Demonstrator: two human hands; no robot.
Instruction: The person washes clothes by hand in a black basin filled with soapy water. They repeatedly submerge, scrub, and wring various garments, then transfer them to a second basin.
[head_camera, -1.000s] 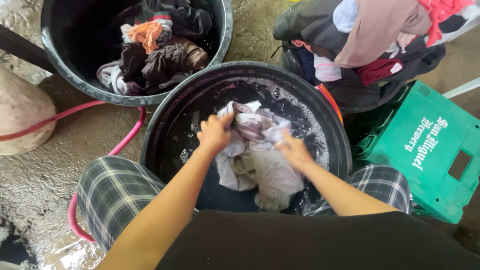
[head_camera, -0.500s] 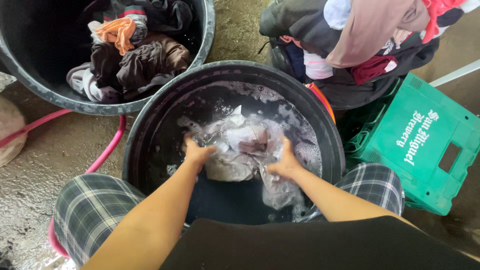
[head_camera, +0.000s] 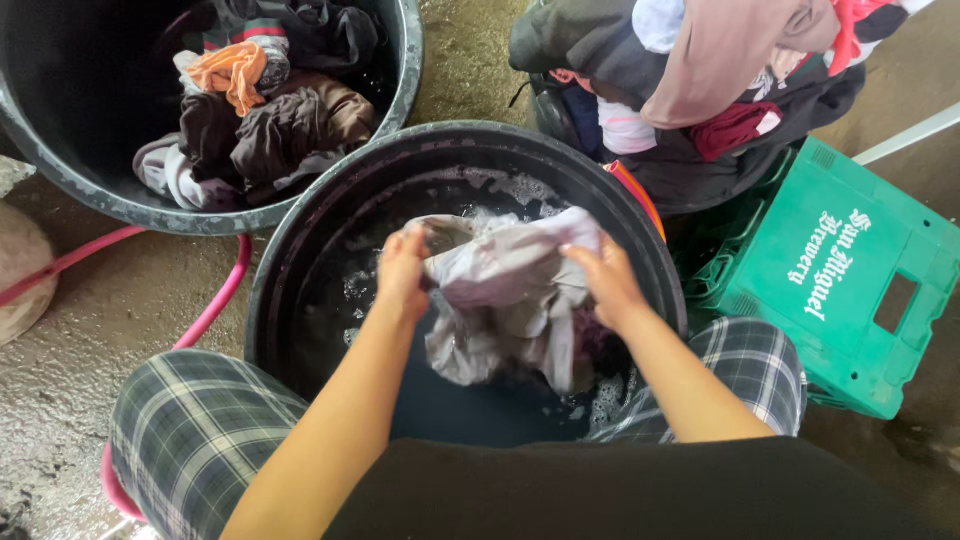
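Black tub (head_camera: 300, 300) of soapy water right under the grip. Wet pale cloth (head_camera: 510, 300) bunched tight between left hand (head_camera: 403, 270) and right hand (head_camera: 600, 275), lifted. Could slip, splashing plaid knees (head_camera: 190, 440).

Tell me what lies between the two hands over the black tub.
In the head view, a bunched wet pale garment spans the gap, gripped by the left hand and the right hand, above the soapy black tub.

The cloth (head_camera: 510, 300) hides the tub's (head_camera: 300, 260) water beneath it; beyond the tub, the second tub (head_camera: 120, 205) and clothes pile (head_camera: 700, 80) run off the top edge.
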